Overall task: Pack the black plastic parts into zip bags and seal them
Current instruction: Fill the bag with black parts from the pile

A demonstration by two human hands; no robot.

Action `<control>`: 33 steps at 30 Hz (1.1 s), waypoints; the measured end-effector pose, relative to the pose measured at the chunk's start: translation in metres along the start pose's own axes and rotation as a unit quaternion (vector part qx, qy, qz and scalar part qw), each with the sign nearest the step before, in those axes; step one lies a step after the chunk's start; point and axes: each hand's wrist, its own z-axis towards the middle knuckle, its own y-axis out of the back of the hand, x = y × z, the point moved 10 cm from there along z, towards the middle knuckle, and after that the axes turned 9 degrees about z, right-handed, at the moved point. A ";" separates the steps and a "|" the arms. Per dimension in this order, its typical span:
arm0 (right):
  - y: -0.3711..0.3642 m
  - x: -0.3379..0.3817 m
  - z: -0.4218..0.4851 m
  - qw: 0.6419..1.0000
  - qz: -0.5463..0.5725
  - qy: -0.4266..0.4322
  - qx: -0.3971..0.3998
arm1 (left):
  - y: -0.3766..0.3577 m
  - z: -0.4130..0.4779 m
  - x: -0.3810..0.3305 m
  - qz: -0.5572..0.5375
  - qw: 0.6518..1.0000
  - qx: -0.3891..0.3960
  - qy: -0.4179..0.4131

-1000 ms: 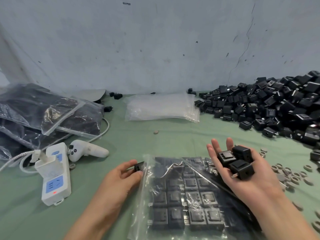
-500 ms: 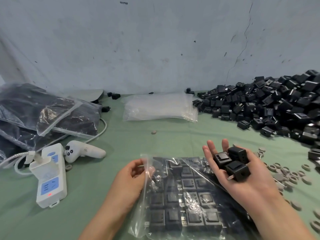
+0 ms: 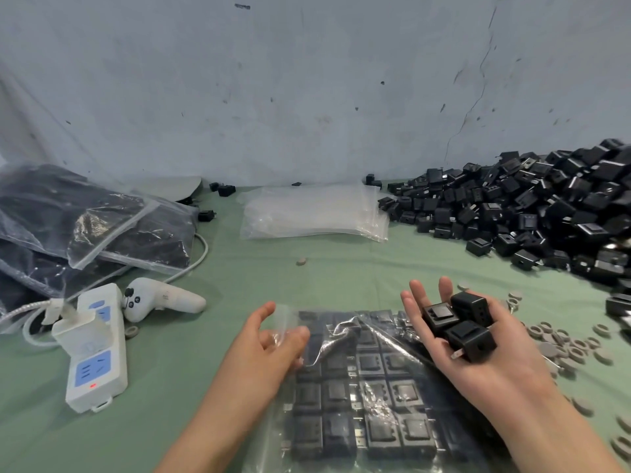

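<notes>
Static items first: worktop (image 3: 341,278), loose pile of black plastic parts (image 3: 532,213) behind and right of the zip bag (image 3: 341,331), filled bags (image 3: 85,220) behind and left of it, and the stack of empty bags (image 3: 314,213) straight behind it. We see no shift in any of them over the last second.

The zip bag lies flat in front of us, mouth at its far end and unsealed, with parts inside in neat rows.

Change: a second ago the left hand (image 3: 269,349) pinched a single part at the bag's left mouth corner. That part is now gone from the hand. We judge it went into the bag, but can't pick it out among the rows. The left grip is now loose: thumb spread away from the fingers, fingertips against the mouth film, nothing pinched that we can make out.

The right hand (image 3: 495,373) has barely moved. It hovers over the bag's right edge, palm up, grip flat, fingers near straight. The same three parts (image 3: 457,326) rest on it, uncurled.

So one more part is loaded and three are queued. Sealing is not started.
</notes>
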 end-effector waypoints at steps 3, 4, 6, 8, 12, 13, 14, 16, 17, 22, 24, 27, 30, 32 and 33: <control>0.001 0.000 0.000 1.000 0.004 -0.002 -0.003 | -0.001 0.003 0.002 -0.002 1.000 -0.012 -0.003; 0.001 0.001 0.000 1.000 0.006 -0.003 -0.003 | -0.001 0.004 0.002 -0.033 0.999 -0.008 0.000; 0.002 0.002 0.001 1.000 0.006 -0.001 -0.003 | -0.003 0.004 0.001 -0.112 0.994 0.008 0.014; 0.002 0.002 0.001 1.000 0.007 -0.001 -0.002 | -0.007 0.003 0.001 -0.186 0.981 0.038 0.030; 0.003 0.001 0.003 1.000 0.009 -0.008 -0.006 | -0.014 0.000 -0.003 -0.260 0.960 0.086 0.052; 0.003 0.001 0.003 1.000 0.008 -0.009 -0.007 | -0.014 0.000 -0.005 -0.255 0.961 0.093 0.049; 0.004 0.001 0.003 1.000 0.007 -0.009 -0.007 | -0.015 -0.001 -0.007 -0.237 0.965 0.102 0.048; 0.003 0.000 0.004 1.000 0.005 -0.011 -0.005 | -0.019 -0.002 -0.009 -0.188 0.974 0.118 0.045; 0.003 -0.001 0.004 1.000 0.004 -0.011 -0.005 | -0.021 -0.002 -0.008 -0.182 0.975 0.120 0.043; 0.004 0.000 0.003 1.000 0.001 -0.002 -0.009 | -0.020 0.005 0.001 -0.208 0.971 0.102 0.052; 0.004 0.000 0.003 1.000 0.001 -0.002 -0.010 | -0.022 0.003 -0.002 -0.230 0.964 0.121 0.050; 0.004 0.000 0.003 1.000 -0.001 -0.005 -0.012 | -0.024 -0.002 -0.009 -0.271 0.950 0.149 0.053; 0.003 -0.003 0.002 1.000 -0.006 -0.010 -0.010 | -0.030 -0.004 -0.014 -0.289 0.940 0.168 0.063; 0.003 -0.005 0.002 1.000 -0.010 -0.015 -0.009 | -0.034 -0.006 -0.016 -0.282 0.939 0.183 0.068; 0.003 -0.006 0.003 1.000 -0.012 -0.018 -0.010 | -0.035 -0.006 -0.016 -0.278 0.940 0.185 0.072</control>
